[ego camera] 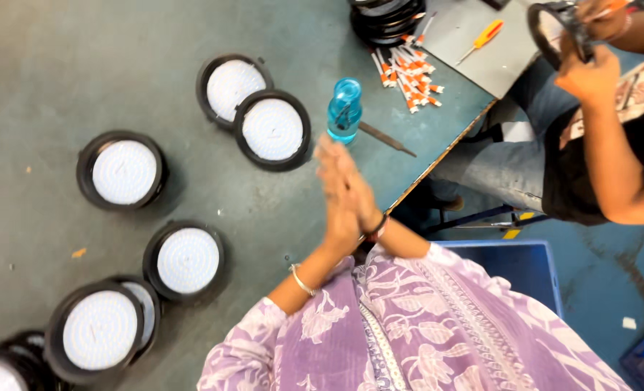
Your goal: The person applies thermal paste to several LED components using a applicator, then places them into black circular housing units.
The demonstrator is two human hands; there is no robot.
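**Palms pressed together over a bench of round lamps**

The grey-green workbench (61, 72) takes up most of the view, and everything below is placed from the blue water bottle (344, 110) standing near its right edge. Left of the bottle lie two round lamp units (272, 129), black-rimmed with white dotted faces up, overlapping each other. Further left of the bottle and lower sits a single lamp (124, 171), and lower again a run of finished-looking lamps (187, 260) reaches toward the bottom-left corner. All of them lie face up, which suggests that their assembly is largely complete; no open or part-built unit shows near the person's own hands.

Above and right of the bottle a heap of orange-and-white connectors (407, 71) sits beside a stack of black rings (385, 18). Far right of the bottle a co-worker's hands (590, 51) hold a black ring (553, 29).

Just below the bottle, the person's left hand (336, 199) and right hand (358, 185) meet palm to palm, fingers stretched out flat and lying along each other. They grasp nothing; each touches only the other hand. A thin dark file (385, 137) lies just right of the bottle, untouched.
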